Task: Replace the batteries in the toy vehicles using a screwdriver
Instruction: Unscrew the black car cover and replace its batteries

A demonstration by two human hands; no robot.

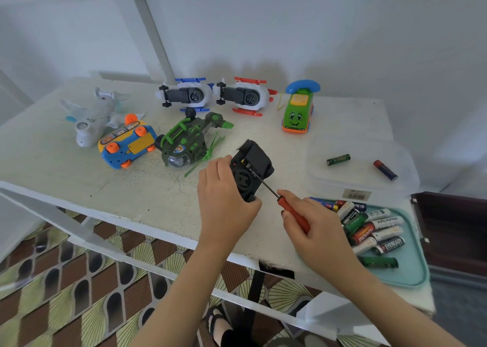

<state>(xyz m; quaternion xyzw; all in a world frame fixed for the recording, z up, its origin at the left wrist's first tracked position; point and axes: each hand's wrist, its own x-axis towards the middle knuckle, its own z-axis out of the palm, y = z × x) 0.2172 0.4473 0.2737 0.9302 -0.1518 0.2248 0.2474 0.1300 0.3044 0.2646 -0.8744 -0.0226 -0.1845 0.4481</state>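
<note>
My forearms (184, 288) were bare, without sleeves, and I wore a black strapped sandal (220, 328) on one foot.

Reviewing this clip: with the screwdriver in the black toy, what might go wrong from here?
1. The left hand holds the black toy tilted off the table, so the screwdriver tip may slip out of the screw.
2. A freed screw could drop toward the table edge and the patterned floor.
3. The right hand works just beside the tray of batteries; a slip might knock them.
</note>
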